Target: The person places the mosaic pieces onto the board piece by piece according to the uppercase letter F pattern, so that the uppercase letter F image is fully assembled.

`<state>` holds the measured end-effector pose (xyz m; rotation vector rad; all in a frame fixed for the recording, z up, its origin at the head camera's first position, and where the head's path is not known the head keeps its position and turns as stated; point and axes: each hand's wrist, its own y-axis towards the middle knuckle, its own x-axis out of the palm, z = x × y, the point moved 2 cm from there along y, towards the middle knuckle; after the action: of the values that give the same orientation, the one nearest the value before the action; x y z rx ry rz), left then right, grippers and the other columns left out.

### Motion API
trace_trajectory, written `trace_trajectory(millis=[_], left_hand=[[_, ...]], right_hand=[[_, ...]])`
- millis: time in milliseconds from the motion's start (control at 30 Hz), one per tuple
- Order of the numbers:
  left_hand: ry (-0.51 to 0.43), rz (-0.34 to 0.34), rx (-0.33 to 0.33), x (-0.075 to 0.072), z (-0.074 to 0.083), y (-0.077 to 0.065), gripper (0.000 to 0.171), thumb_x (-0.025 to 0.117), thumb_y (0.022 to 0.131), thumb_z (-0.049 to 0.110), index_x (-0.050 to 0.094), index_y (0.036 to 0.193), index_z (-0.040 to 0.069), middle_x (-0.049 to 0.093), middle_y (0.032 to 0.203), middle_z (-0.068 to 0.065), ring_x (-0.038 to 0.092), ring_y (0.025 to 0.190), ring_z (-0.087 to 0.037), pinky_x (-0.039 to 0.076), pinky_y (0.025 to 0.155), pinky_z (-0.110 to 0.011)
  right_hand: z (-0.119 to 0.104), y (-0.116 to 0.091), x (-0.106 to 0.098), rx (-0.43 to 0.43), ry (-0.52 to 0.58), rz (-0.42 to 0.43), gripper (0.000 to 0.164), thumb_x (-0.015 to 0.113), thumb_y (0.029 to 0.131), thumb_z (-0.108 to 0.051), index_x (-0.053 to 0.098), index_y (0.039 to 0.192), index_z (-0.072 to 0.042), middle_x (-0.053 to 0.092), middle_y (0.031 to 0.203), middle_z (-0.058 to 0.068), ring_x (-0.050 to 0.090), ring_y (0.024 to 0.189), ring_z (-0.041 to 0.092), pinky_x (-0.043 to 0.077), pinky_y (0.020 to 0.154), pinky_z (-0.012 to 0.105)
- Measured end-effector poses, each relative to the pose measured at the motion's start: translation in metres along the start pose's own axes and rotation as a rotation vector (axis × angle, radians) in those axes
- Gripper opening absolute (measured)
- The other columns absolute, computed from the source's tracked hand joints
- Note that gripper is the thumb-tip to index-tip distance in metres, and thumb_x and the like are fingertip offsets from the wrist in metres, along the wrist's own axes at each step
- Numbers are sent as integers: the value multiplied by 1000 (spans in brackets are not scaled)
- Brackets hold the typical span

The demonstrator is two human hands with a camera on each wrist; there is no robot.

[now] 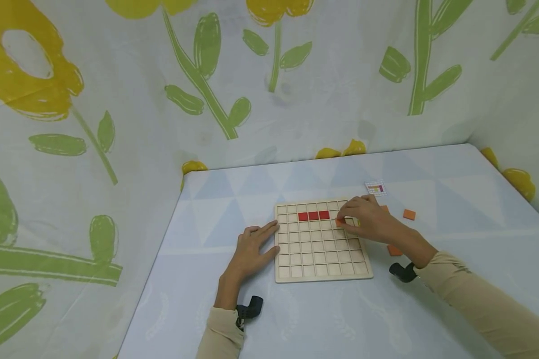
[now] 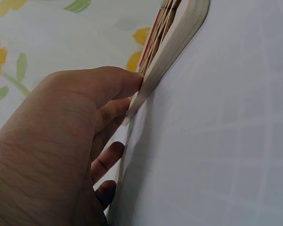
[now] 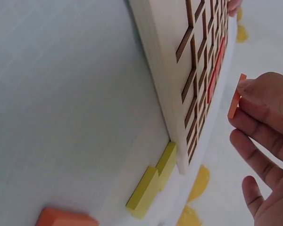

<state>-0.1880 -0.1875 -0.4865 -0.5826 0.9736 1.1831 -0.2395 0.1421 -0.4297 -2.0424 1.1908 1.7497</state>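
A square wooden grid board point(image 1: 314, 259) lies on the table, with red square tiles point(image 1: 313, 216) side by side in one of its upper rows. My left hand point(image 1: 249, 250) rests at the board's left edge, thumb and fingertips touching its side. Above the board's upper right part, my right hand point(image 1: 370, 219) pinches an orange square tile point(image 3: 236, 98) between thumb and finger. In the right wrist view this tile is held on edge, raised over the grid; the other fingers are spread below it.
Loose orange tiles lie right of the board, one point(image 1: 409, 214) farther out and another point(image 1: 394, 251) by the right wrist. Two yellow tiles point(image 3: 144, 192) sit beside the board's edge. A small card with a coloured grid pattern point(image 1: 376, 188) lies behind the right hand.
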Motion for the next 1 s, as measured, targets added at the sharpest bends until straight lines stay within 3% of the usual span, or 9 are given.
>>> trace_trajectory(millis=[233, 1000], left_hand=[[6, -1, 6, 0, 1, 1, 59, 59, 94, 41, 47, 151, 29, 37, 156, 19, 37, 134, -25, 30, 101, -48], [7, -9, -3, -1, 1, -1, 60, 58, 95, 43, 45, 152, 30, 36, 156, 19, 36, 135, -26, 30, 103, -49]], right_hand=[[-6, 9, 2, -36, 9, 22, 14, 84, 80, -13, 76, 91, -15, 72, 98, -1, 63, 97, 24, 37, 86, 49], [-26, 38, 17, -38, 44, -2, 9, 82, 83, -16, 78, 91, -15, 72, 96, -2, 62, 97, 21, 36, 92, 53]])
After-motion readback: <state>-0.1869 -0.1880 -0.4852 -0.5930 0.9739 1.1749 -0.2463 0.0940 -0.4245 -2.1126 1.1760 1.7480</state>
